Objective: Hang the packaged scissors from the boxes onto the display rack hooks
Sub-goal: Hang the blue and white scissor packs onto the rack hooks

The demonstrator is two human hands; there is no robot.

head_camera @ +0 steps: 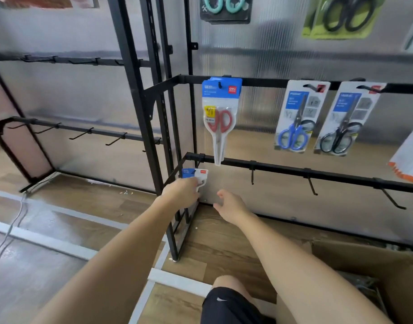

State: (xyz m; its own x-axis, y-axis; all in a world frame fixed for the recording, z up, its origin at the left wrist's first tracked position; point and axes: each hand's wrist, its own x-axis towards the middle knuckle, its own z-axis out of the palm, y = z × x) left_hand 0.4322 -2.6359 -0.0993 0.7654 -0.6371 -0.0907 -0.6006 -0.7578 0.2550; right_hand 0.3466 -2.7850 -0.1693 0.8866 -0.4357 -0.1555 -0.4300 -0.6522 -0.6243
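At the foot of a black display rack (294, 168), the left hand (182, 191) grips a small blue-and-white scissors package (196, 174) just beside the lower bar's left end. The right hand (231, 205) hovers near it, fingers apart and relaxed, holding nothing. Far right, a cardboard box (369, 265) sits on the floor.

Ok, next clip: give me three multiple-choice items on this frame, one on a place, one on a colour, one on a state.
1. Where is the package in the left hand?
A. by the lowest rail's left end
B. in the box
C. on the floor

2. Handle colour of the leftmost scissors on the middle rail?
A. green
B. red
C. yellow

3. The right hand is:
A. gripping a hook
B. holding scissors
C. open, holding nothing

Key: 1 A, the held package is up at that rail's end; 2 B, red loops show; 3 C, relaxed fingers, nothing in them.
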